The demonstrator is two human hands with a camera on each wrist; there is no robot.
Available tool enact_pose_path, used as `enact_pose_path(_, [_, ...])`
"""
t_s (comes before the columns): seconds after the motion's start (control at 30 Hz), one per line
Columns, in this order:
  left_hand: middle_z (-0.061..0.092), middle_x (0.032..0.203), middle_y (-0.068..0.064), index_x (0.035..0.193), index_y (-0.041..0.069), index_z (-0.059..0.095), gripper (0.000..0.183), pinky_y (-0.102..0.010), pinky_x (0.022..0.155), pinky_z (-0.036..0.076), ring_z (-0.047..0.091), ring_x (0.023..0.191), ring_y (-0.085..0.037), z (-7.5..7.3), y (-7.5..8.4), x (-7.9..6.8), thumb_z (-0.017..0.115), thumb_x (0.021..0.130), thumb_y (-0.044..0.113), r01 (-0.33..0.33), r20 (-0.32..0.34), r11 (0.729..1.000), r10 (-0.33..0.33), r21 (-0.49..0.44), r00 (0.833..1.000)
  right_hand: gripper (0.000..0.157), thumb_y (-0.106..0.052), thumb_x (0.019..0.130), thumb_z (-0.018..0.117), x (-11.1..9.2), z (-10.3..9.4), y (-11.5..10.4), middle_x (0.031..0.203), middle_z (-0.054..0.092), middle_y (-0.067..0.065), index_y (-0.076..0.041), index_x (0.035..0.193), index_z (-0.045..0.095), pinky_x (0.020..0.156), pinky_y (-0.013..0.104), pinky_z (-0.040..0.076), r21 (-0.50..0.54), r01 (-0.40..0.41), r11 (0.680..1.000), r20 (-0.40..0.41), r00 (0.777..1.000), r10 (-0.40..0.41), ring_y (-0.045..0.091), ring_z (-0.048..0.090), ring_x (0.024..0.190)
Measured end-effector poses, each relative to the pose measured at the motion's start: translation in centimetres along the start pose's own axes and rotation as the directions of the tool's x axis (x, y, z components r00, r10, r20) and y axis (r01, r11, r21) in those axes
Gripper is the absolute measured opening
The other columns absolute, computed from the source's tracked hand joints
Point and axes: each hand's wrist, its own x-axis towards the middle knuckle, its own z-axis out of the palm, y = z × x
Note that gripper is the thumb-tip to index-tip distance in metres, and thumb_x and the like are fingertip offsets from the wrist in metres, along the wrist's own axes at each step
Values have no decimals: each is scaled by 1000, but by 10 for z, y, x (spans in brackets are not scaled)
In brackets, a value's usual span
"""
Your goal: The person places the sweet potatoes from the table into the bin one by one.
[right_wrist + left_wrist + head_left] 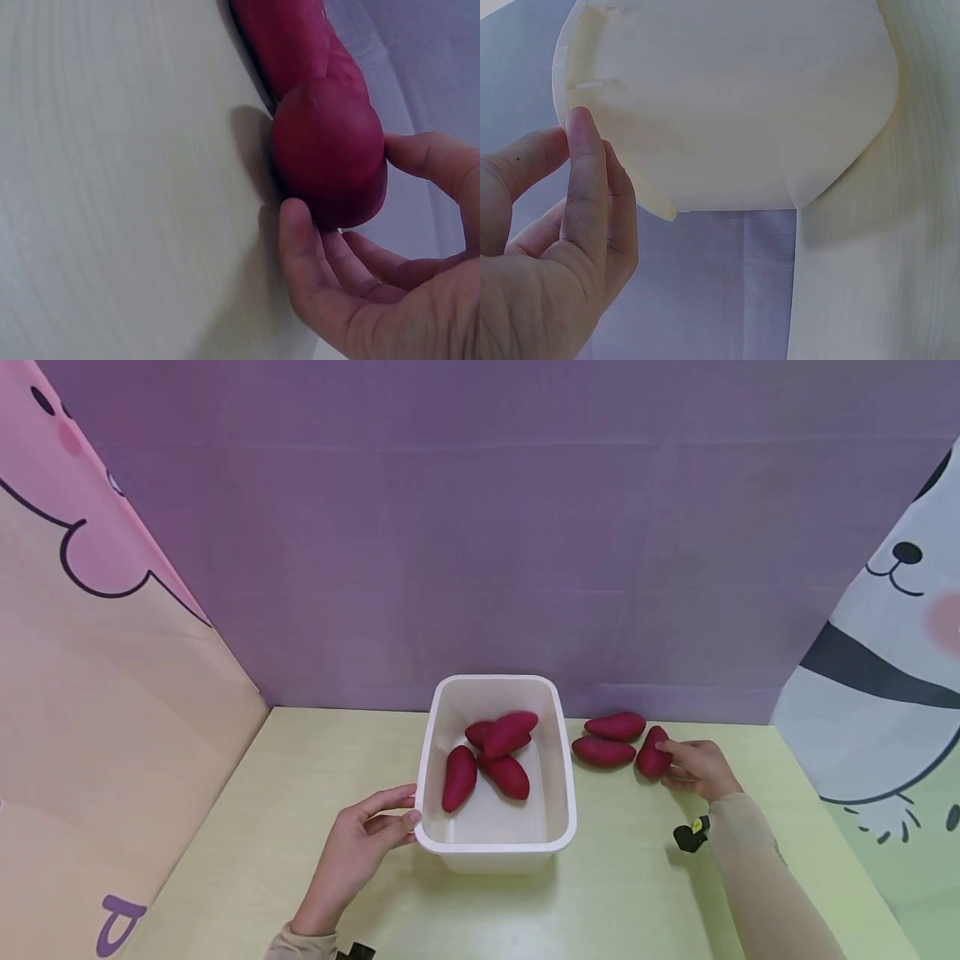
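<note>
Purple cloth [495,543] hangs behind a pale, wood-grained table [615,877]; on the right half of that table, at the outer end of a small group, is the gripped red sweet potato [651,756], roughly upright as the head view shows it; the right hand [701,766] pinches it, thumb on one side and fingertips on the other; whether it is lifted at all I cannot tell. Just beside it, toward the middle, lie two more red ones, the back sweet potato [617,726] near the cloth and the front sweet potato [602,752] close before it, both lengthwise across the table.

Left of these stands a white bin [495,848], a deep box with rounded corners; the left hand [365,839] pinches its left rim near the front corner, thumb and fingers curled about the edge; inside lie four sweet potatoes, the left one [459,779] apart by the left wall, the upper one [512,733] resting across the partly covered one [477,732], and the lower one [506,777] just in front of that pair.

Farther out, beige sleeves [765,877] cover both forearms; a small black device [690,836] shows at the right wrist; cartoon-printed panels flank the table, the left panel [90,710] cream and pink, the right panel [892,727] bearing a white animal with a dark band.
</note>
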Motion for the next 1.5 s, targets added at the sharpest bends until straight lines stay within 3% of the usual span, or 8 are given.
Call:
enact_pose_path(0.5, [65,122,-19,125,3,68,35,-39,80,63,72,92,-28,-1,-4,2,76,90,7,6,6,1000,-6,-10,1000,29,-11,93,65,4,1,-2,87,63,1,2,113,50,77,37,63,37,-15,999,8,1000,14,17,68,75])
enact_pose_path(0.73, [65,120,-21,125,1,68,37,-37,79,63,70,96,-36,-1,-4,1,76,90,8,0,4,1000,0,-15,1000,27,-12,97,65,-4,6,-17,99,65,-3,0,118,54,83,38,62,86,58,995,61,996,-63,18,69,84])
enact_pose_path(0.97, [66,120,-19,125,2,68,37,-37,80,63,70,96,-36,0,-2,0,77,90,9,0,4,1000,0,-19,1000,48,-14,99,63,-20,27,-46,117,53,3,6,138,42,86,39,62,41,154,987,97,983,-157,19,68,89])
enact_pose_path(1.3, [67,119,-17,124,3,69,37,-38,80,63,70,97,-37,1,-4,1,78,89,10,5,-1,1000,-5,-20,1000,53,-14,97,65,-36,71,-88,117,57,9,4,141,42,84,36,62,11,230,973,135,964,-230,22,65,90])
enact_pose_path(1.5, [66,120,-17,125,2,68,37,-37,80,63,71,95,-31,1,-1,0,77,89,10,8,0,1000,-8,-22,1000,57,-14,95,67,-40,109,-113,131,52,15,2,144,42,87,41,61,0,239,971,177,956,-236,27,63,102])
